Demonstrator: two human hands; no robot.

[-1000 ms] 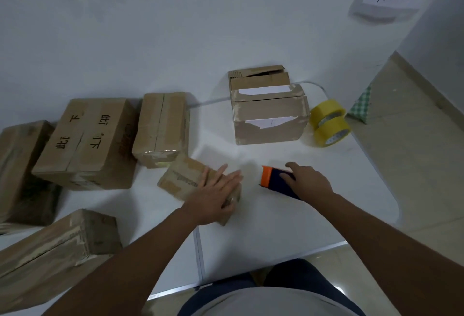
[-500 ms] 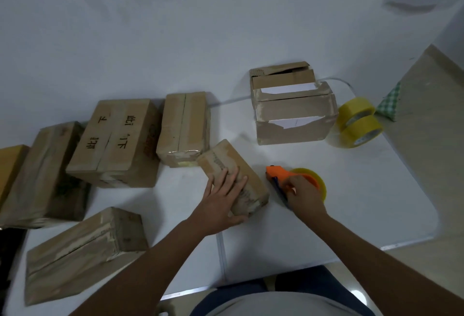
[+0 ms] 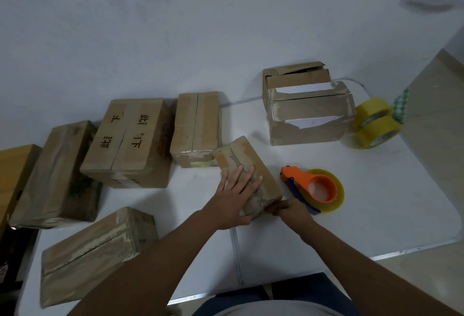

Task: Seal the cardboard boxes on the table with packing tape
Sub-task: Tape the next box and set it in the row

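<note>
Small box [image 3: 247, 177] now lies turned under my left hand [image 3: 232, 200], fingers spread; my right hand [image 3: 291, 211] dropped the dispenser [image 3: 315, 189], pinching tape at its end.

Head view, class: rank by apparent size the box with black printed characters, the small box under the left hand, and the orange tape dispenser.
1. Box with black printed characters, largest.
2. Small box under the left hand; the hand hides part of it.
3. Orange tape dispenser, smallest, though not by much.
</note>
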